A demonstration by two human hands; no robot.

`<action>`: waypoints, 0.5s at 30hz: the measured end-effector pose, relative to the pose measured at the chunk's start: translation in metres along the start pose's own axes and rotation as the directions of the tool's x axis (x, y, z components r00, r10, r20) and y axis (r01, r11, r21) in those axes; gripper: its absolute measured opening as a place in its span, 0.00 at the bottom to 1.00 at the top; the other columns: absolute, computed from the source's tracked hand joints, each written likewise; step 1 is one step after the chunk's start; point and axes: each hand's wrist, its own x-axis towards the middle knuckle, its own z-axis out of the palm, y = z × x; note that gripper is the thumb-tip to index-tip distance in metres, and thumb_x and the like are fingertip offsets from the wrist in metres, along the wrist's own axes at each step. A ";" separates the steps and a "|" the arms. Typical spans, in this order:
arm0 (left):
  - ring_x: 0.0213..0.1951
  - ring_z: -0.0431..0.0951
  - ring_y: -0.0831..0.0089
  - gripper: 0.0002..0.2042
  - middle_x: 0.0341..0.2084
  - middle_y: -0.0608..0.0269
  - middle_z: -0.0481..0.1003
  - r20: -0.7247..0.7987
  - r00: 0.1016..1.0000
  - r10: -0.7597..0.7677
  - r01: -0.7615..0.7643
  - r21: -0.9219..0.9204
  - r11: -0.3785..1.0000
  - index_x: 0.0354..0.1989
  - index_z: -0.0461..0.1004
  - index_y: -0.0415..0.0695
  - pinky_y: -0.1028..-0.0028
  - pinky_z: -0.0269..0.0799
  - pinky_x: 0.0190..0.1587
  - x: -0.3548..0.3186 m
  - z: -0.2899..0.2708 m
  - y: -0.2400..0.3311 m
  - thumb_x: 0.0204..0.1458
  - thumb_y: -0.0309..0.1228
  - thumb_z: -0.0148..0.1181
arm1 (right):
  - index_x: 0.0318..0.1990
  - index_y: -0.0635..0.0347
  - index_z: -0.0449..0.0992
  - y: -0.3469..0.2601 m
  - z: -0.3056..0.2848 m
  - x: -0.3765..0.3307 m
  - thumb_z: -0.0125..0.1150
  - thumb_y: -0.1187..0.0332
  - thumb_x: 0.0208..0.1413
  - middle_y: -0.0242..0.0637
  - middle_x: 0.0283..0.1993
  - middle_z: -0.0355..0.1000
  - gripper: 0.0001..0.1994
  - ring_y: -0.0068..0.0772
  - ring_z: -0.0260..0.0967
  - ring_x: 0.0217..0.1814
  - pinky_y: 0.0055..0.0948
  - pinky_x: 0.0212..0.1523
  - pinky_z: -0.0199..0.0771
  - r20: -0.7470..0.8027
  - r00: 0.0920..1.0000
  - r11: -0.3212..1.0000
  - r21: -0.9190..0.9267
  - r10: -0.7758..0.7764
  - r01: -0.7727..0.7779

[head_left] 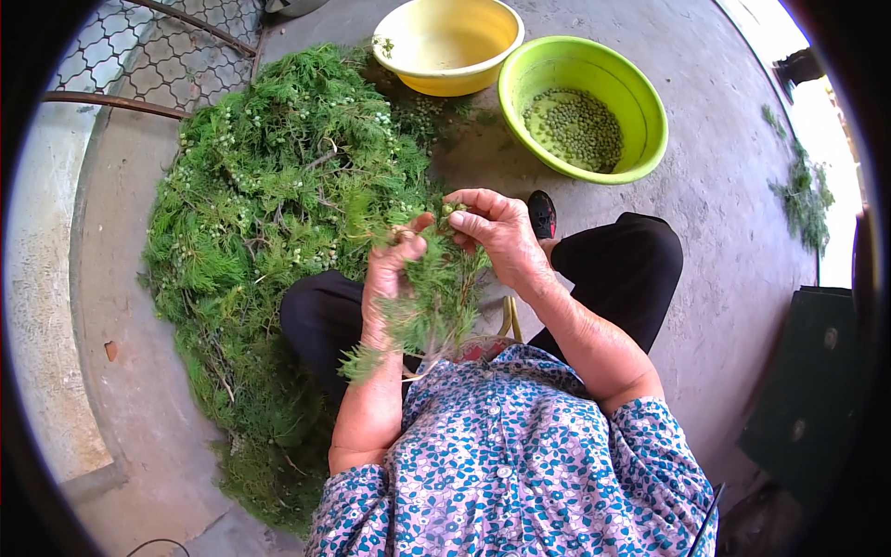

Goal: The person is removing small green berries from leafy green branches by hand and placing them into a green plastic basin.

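Note:
My left hand [401,249] is closed around a leafy evergreen sprig [429,302], whose green foliage hangs down over my left wrist toward my lap. Thumb and forefinger of my right hand [501,232] pinch small green cones [451,210] at the sprig's upper end. Both hands are in front of my lap, close together. Beside them on the left lies a big heap of cut evergreen branches [269,213] dotted with pale green cones. Some of the left fingers are blurred.
A bright green basin [652,139] holds many loose green cones. Touching its left side is a yellow basin [445,76] with a bit of sprig on its rim. More evergreen cuttings [806,200] lie at the far right. A metal lattice [176,56] stands at the upper left.

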 end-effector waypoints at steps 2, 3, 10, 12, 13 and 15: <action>0.31 0.75 0.72 0.10 0.33 0.63 0.73 -0.050 0.999 0.015 0.000 0.294 0.956 0.33 0.70 0.39 0.72 0.74 0.36 0.002 -0.006 -0.003 0.39 0.22 0.53 | 0.40 0.65 0.73 -0.005 0.004 -0.002 0.58 0.75 0.50 0.28 0.28 0.71 0.09 0.14 0.63 0.24 0.15 0.24 0.65 -0.011 1.000 0.998 -0.056 -0.006 0.005; 0.28 0.74 0.75 0.11 0.29 0.64 0.74 0.043 0.999 -0.032 0.013 0.381 0.925 0.35 0.72 0.38 0.76 0.71 0.31 0.007 -0.012 -0.007 0.40 0.23 0.54 | 0.40 0.65 0.73 -0.005 0.006 -0.002 0.58 0.75 0.50 0.28 0.28 0.71 0.09 0.14 0.63 0.24 0.15 0.24 0.65 -0.005 1.000 0.998 -0.057 -0.004 0.004; 0.26 0.68 0.83 0.06 0.24 0.72 0.72 -0.255 0.967 0.010 0.117 0.478 0.871 0.30 0.74 0.42 0.80 0.63 0.29 -0.005 0.006 -0.009 0.43 0.28 0.62 | 0.38 0.64 0.74 0.001 0.001 -0.002 0.60 0.77 0.47 0.26 0.27 0.70 0.09 0.13 0.63 0.25 0.14 0.25 0.66 -0.084 0.995 0.990 -0.133 -0.051 0.040; 0.25 0.68 0.83 0.07 0.23 0.72 0.72 -0.228 0.971 0.079 0.051 0.515 0.856 0.29 0.74 0.42 0.80 0.63 0.29 -0.009 0.011 -0.010 0.42 0.28 0.63 | 0.36 0.64 0.74 0.007 -0.002 0.000 0.60 0.77 0.47 0.26 0.26 0.69 0.07 0.12 0.62 0.25 0.14 0.24 0.65 -0.036 0.990 0.973 -0.193 -0.136 0.127; 0.25 0.67 0.84 0.07 0.22 0.72 0.72 -0.199 0.969 0.146 -0.013 0.549 0.835 0.29 0.74 0.42 0.80 0.63 0.29 -0.010 0.013 -0.010 0.42 0.29 0.63 | 0.36 0.64 0.74 0.007 -0.002 0.000 0.60 0.77 0.47 0.26 0.26 0.69 0.07 0.12 0.62 0.25 0.14 0.24 0.65 -0.035 0.990 0.973 -0.193 -0.136 0.127; 0.22 0.67 0.84 0.06 0.20 0.73 0.71 -0.194 0.961 0.200 -0.071 0.523 0.849 0.27 0.74 0.44 0.81 0.62 0.25 -0.009 0.010 -0.012 0.42 0.30 0.63 | 0.33 0.64 0.75 0.008 -0.003 0.000 0.60 0.79 0.46 0.27 0.25 0.70 0.06 0.14 0.64 0.27 0.17 0.27 0.68 -0.057 0.979 0.948 -0.268 -0.194 0.172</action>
